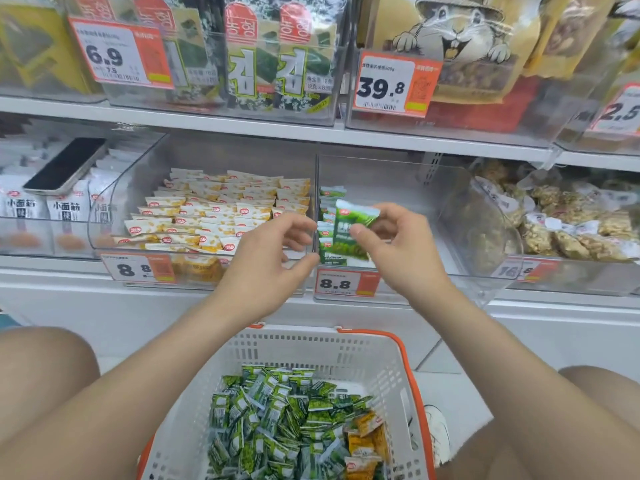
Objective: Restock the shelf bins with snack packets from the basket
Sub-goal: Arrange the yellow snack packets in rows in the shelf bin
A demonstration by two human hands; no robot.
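Above 8.8 tag (346, 283), right grip (398, 244) pinches green packet (353, 226); left grip (270, 251) spread, seemingly empty.

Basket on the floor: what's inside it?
The basket holds a heap of green packets and a few yellow packets at its right side. Whatever lies beneath the heap is covered.

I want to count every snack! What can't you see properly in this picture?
- Head view: the basket is cut off by the bottom edge, so its green packets can't be counted.
- Head view: the green stack in the bin is partly hidden behind the held packet.
- Head view: the far-right price tag is cut off by the right edge.
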